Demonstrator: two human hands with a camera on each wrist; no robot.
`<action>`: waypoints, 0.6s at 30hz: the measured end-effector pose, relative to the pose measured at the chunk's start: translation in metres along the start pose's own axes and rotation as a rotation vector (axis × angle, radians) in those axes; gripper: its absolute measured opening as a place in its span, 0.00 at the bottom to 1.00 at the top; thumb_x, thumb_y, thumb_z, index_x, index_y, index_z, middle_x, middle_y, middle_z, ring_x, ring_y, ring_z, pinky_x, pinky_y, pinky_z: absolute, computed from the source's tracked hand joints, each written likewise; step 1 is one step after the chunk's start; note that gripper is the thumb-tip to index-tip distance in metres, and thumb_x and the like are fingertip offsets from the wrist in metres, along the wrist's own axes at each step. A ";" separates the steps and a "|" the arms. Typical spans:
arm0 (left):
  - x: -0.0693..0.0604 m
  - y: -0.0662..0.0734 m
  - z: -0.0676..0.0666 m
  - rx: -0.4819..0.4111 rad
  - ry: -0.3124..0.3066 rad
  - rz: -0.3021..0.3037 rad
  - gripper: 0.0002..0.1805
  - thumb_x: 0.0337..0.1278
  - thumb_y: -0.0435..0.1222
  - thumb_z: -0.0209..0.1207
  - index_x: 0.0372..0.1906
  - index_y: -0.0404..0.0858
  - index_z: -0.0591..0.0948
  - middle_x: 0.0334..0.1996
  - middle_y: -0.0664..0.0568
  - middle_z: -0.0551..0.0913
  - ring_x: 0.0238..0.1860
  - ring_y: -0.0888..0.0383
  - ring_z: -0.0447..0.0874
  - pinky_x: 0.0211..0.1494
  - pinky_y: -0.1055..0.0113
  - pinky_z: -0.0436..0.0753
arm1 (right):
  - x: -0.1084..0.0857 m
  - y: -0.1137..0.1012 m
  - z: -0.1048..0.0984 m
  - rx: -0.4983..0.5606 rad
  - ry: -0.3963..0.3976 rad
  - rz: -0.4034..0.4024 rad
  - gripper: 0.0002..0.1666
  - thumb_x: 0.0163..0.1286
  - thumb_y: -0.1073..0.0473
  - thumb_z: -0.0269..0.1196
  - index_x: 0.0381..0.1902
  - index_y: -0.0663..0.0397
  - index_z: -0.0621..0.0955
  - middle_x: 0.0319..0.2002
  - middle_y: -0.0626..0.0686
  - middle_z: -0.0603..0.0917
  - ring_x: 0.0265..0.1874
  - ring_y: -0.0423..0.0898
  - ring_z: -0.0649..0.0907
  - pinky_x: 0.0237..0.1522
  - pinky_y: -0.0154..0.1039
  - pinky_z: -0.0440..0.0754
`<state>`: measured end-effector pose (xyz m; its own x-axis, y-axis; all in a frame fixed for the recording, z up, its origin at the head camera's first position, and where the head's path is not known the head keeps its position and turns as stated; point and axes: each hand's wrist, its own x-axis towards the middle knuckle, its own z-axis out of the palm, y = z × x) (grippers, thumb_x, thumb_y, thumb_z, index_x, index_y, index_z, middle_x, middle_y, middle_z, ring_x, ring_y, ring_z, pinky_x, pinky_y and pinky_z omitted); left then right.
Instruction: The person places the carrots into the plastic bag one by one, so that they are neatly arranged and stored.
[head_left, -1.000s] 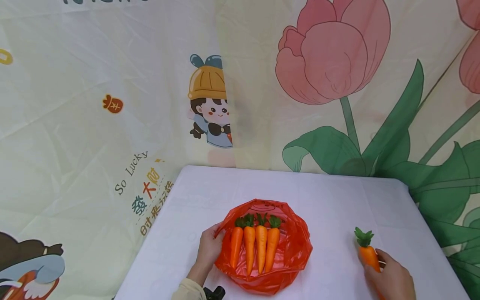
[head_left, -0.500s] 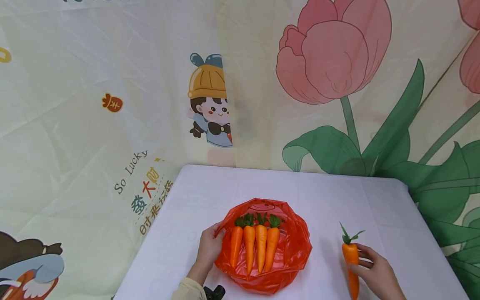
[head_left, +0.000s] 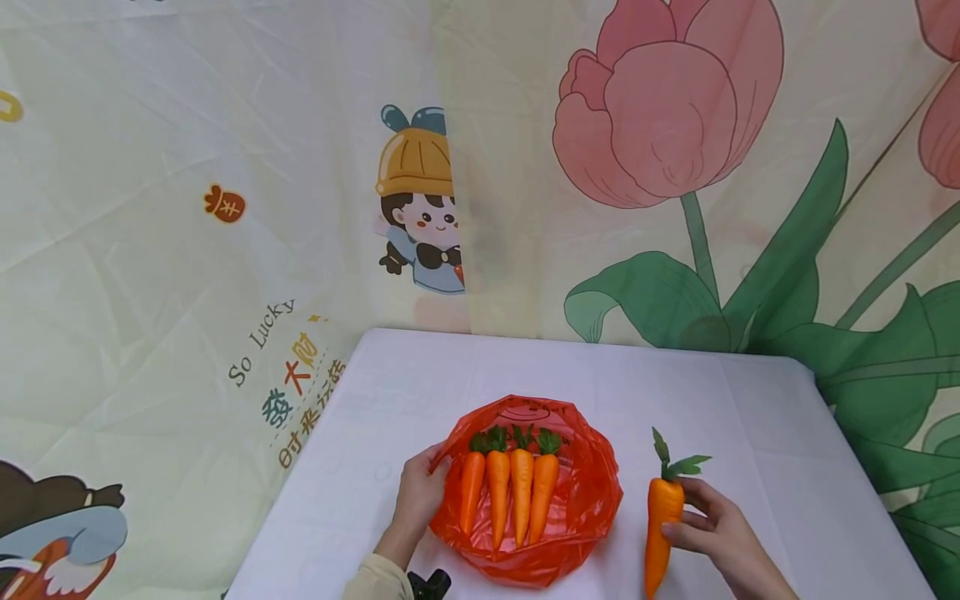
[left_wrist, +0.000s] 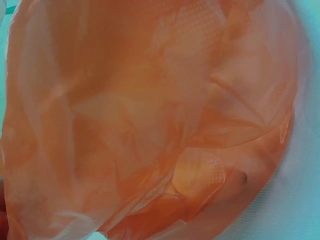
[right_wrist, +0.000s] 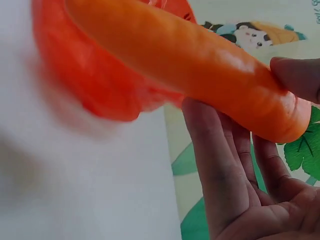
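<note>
A red plastic bag [head_left: 577,500] lies spread wide at its mouth on the table, and several orange carrots [head_left: 521,496] with green tops lie side by side in it. My left hand [head_left: 422,492] pinches the bag's left rim between thumb and fingers. In the left wrist view the bag's thin wall [left_wrist: 125,100] fills most of the picture. To the right of the bag, my right hand [head_left: 708,525] holds another carrot [head_left: 663,517] between thumb and fingers, its leaves up and its tip down. Seen from the right wrist, this carrot [right_wrist: 185,55] crosses above the table, with the bag behind.
A white-covered table [head_left: 765,433] carries everything. Behind it hangs a printed cloth [head_left: 510,208] with tulips and cartoon figures. A small black object [head_left: 429,585] shows by the left sleeve [head_left: 378,578].
My right hand has moved left toward the bag with the carrot, which has turned more upright. The left hand and the bag have stayed in place.
</note>
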<state>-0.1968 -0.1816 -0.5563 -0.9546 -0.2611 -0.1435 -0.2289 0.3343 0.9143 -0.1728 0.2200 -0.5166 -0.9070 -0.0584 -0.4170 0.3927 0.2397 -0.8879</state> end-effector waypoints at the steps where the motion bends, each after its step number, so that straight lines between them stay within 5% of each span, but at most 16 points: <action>1: 0.000 0.000 0.000 0.000 0.000 0.000 0.20 0.76 0.33 0.53 0.67 0.31 0.76 0.59 0.40 0.81 0.57 0.44 0.81 0.60 0.49 0.81 | 0.000 -0.002 0.003 0.019 -0.010 -0.003 0.44 0.61 0.61 0.74 0.70 0.66 0.66 0.63 0.68 0.73 0.49 0.56 0.84 0.48 0.52 0.87; 18: 0.001 0.000 0.000 0.000 -0.002 0.036 0.20 0.76 0.32 0.53 0.65 0.29 0.77 0.58 0.38 0.82 0.56 0.43 0.82 0.60 0.48 0.81 | 0.020 -0.046 0.069 0.191 -0.083 -0.211 0.42 0.58 0.57 0.77 0.67 0.55 0.71 0.64 0.62 0.75 0.53 0.57 0.85 0.47 0.51 0.87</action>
<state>-0.1975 -0.1819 -0.5564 -0.9626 -0.2472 -0.1108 -0.1939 0.3434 0.9190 -0.1990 0.1409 -0.4972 -0.9594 -0.1684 -0.2263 0.2249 0.0276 -0.9740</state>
